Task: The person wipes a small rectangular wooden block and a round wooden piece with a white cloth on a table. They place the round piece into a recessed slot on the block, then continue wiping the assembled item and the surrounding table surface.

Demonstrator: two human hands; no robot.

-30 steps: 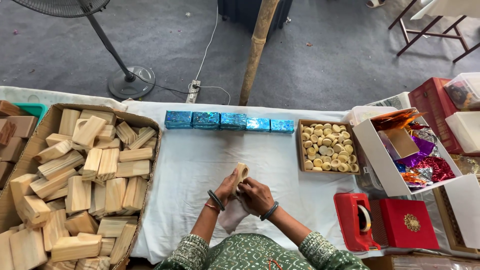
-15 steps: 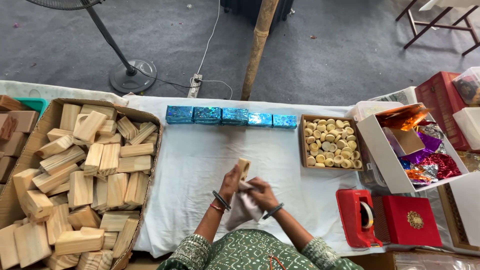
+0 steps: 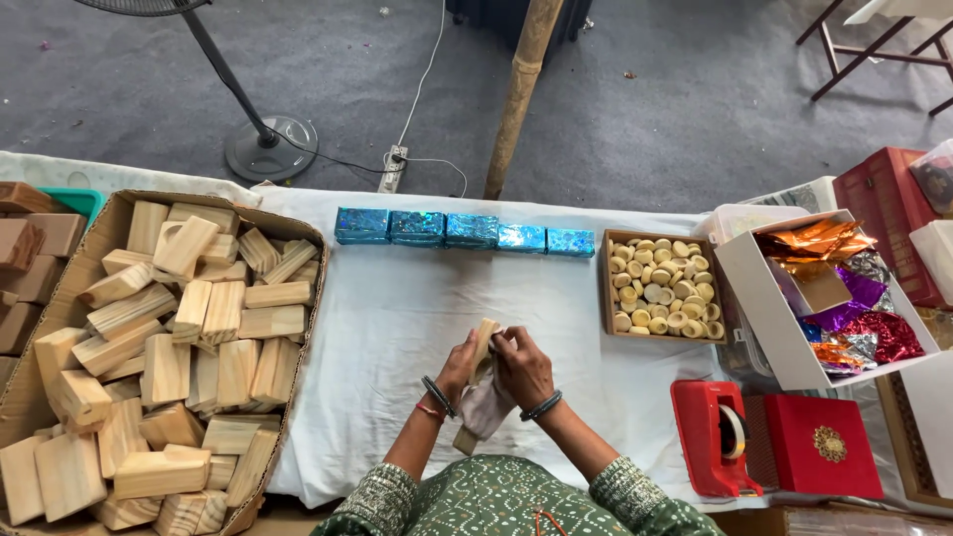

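Note:
My left hand [image 3: 458,369] grips a pale wooden block [image 3: 483,337] upright above the white tablecloth [image 3: 387,328]. My right hand [image 3: 523,367] presses a whitish cloth [image 3: 483,407] against the block's right side. The cloth hangs down between my wrists. A second piece of wood [image 3: 465,438] shows just below the cloth. Both wrists wear dark bangles.
A large cardboard box [image 3: 298,230] of wooden blocks fills the left. Several blue foil-wrapped blocks [image 3: 462,230] line the far edge. A tray of small round wooden pieces [image 3: 659,288], a white box of coloured foil [image 3: 844,308], a red tape dispenser [image 3: 713,437] and a red box [image 3: 824,447] sit right.
The block has been turned more edge-on in my left hand. My right hand has moved up along it with the cloth.

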